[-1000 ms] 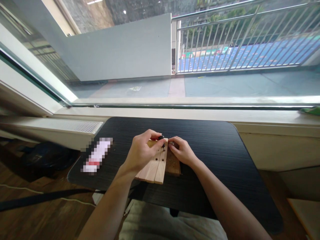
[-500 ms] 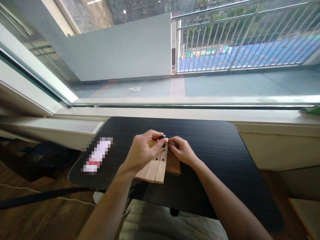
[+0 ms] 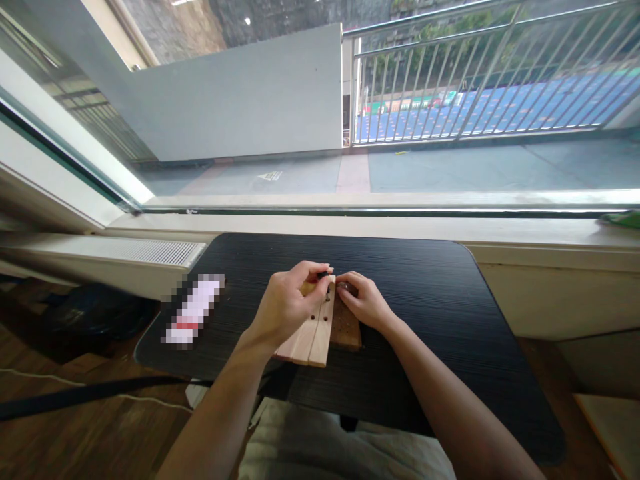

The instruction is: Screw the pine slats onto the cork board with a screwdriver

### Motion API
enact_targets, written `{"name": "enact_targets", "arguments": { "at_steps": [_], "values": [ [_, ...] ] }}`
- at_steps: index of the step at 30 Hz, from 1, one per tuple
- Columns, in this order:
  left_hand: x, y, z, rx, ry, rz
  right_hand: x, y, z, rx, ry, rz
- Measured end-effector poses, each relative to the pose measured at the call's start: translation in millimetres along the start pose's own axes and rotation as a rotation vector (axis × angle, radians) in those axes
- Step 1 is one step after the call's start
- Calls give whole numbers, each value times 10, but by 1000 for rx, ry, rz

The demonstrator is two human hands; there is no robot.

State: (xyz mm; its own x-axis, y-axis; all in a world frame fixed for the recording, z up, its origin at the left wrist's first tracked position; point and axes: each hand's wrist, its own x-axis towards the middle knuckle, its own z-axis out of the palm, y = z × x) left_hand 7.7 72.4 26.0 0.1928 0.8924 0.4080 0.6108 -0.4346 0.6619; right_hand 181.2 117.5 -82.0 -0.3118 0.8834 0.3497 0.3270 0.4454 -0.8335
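My left hand (image 3: pixel 290 297) pinches a small black-topped tool (image 3: pixel 324 274) between thumb and fingers. Its narrow lower part points down at the far right of a pale wooden slatted board (image 3: pixel 305 348), where several dark round holes show. My right hand (image 3: pixel 364 298) is curled against the board's right edge, fingers closed, with a tiny shiny spot between the fingertips that I cannot make out. Under the board's right side sits a brown wooden block (image 3: pixel 347 330), partly covered by the board and my right hand. My left hand hides the board's far left part.
Board and block rest on a black table (image 3: pixel 440 333) with rounded corners. A blurred-out pink and white item (image 3: pixel 195 310) lies at the table's left. Beyond the far edge run a windowsill (image 3: pixel 390 227) and a large window; a white radiator (image 3: pixel 160 253) stands left.
Almost nothing differs. My left hand has shifted very slightly around the black-topped tool, and the view has moved a touch; my right hand keeps its place.
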Motion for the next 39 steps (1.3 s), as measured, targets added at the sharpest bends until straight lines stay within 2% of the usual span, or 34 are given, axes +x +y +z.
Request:
{"name": "enact_targets", "arguments": {
  "at_steps": [11,28,39],
  "values": [
    [0,-7,43,39,24,10,-1,28,12,14,1,-18],
    [16,-2,20,34,-44,17,-4,19,7,15,3,-21],
    [58,16,-3,54,-103,125,-1,23,6,5,-3,-16]
  ]
}}
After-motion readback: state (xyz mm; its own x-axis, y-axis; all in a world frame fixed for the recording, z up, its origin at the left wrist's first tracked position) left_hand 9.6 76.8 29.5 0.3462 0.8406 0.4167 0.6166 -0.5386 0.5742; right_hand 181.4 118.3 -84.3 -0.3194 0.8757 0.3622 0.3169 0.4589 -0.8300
